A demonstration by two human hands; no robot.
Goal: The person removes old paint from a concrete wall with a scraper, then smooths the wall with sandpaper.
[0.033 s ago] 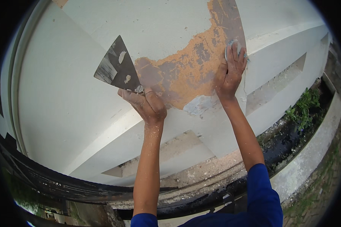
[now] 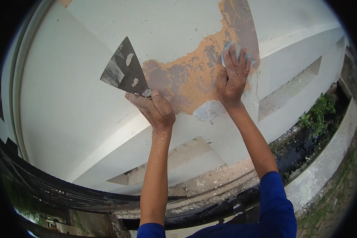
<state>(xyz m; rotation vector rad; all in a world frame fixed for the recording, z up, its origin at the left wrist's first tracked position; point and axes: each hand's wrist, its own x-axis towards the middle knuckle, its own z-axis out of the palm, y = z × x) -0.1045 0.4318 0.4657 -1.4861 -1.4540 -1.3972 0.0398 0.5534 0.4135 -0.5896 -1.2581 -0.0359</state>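
My left hand grips a putty knife by its handle, its wide dark blade with white flakes pointing up and left in front of the white wall. My right hand presses a pale cloth or pad with blue edges against a scraped patch of the wall, where orange and grey-mauve layers show and a whitish area sits at the bottom. The fingers lie over most of the pad.
The white wall has recessed slots and a curved pipe or trim at the left. Below run a dark wet channel, green plants and a concrete ledge. A paved strip with grass is at lower right.
My right hand and the pad have moved left across the scraped patch. My left hand with the putty knife has shifted only slightly to the right.
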